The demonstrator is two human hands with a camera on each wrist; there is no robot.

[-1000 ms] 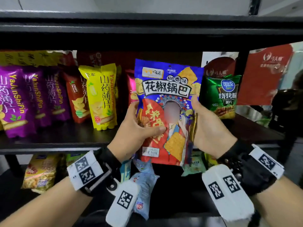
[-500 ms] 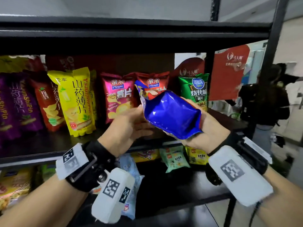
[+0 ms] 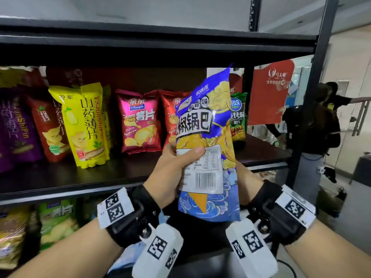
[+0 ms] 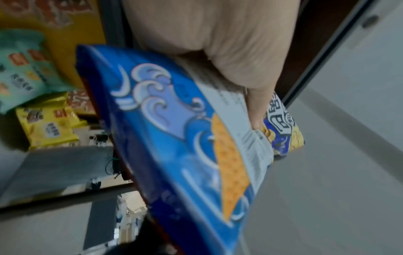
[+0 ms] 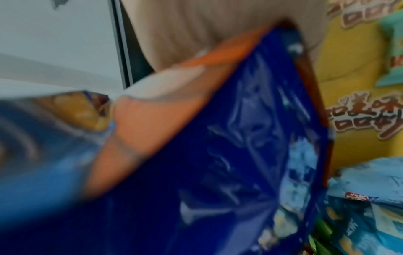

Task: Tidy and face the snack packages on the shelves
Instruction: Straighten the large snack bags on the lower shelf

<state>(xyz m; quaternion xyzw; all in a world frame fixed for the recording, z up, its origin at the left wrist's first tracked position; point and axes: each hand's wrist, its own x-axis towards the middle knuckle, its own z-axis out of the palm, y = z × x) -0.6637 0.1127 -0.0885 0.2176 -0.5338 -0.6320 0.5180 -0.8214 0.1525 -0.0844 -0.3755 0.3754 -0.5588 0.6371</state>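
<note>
The person is holding a blue snack bag (image 3: 206, 141) upright in front of the middle shelf (image 3: 100, 177), with its back side, bearing a white label and barcode, facing the head camera. The left hand (image 3: 170, 173) is gripping the bag's left edge, the thumb lying curled across the white label while the fingers are going behind the bag; the left wrist view is showing the same hand (image 4: 218, 43) clamping the blue snack bag (image 4: 179, 138) from above, the thumb pressing on the label. The right hand (image 3: 247, 183) is sitting behind the bag's lower right part and is mostly hidden by it in the head view; in the blurred right wrist view the right hand (image 5: 196, 25) is meeting the top of the blue snack bag (image 5: 240, 155), so it is touching the bag, though whether its fingers are curling round it I cannot tell. On the shelf behind, bags are standing upright in a row: purple bags (image 3: 14, 127) at the far left, a dark red bag (image 3: 48, 129) next, a yellow bag (image 3: 86, 125) leaning slightly just beside it, then a pink chip bag (image 3: 140, 121), a red chip bag (image 3: 170, 117) partly covered by the held bag, and a green bag (image 3: 237, 117) showing at its right edge. More bags are lying on the lower shelf (image 3: 52, 223). A red sign (image 3: 269, 91) is hanging beyond the shelf post, and another person (image 3: 313, 133) is standing at the right.
</note>
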